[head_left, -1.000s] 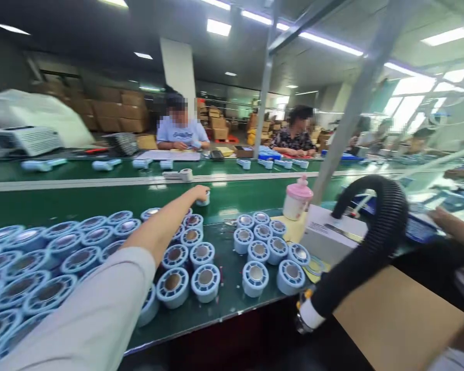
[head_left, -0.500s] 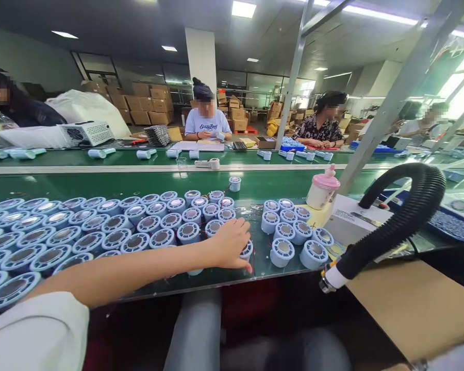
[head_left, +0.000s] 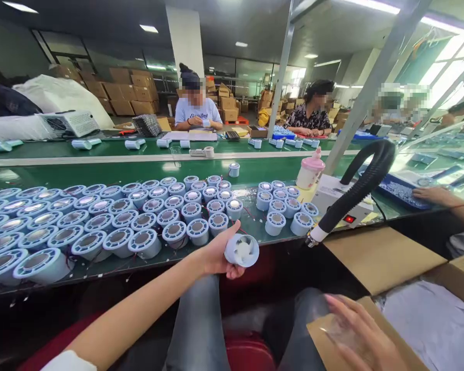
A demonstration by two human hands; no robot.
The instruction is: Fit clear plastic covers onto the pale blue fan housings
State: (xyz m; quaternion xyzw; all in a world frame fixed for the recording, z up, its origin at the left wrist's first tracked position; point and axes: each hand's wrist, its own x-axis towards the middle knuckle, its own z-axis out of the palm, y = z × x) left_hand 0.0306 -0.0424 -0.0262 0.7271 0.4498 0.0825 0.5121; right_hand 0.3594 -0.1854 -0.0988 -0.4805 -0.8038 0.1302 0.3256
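My left hand is closed on a pale blue round housing, held just off the front edge of the green bench above my lap, its open face turned toward me. Behind it stand several rows of the same blue round housings, with a smaller cluster of housings to the right. My right hand is at the lower right, fingers spread and a little blurred, over the flap of a cardboard box and what looks like clear film.
A black ribbed hose arches from a white box with a red switch. A pink-lidded bottle stands behind it. One housing sits alone on the green conveyor. Another person's hand works at right; people sit opposite.
My left hand came back from the conveyor, reached among the front-row housings, and now holds one lifted off the bench toward me. My right hand has come into view at the lower right.
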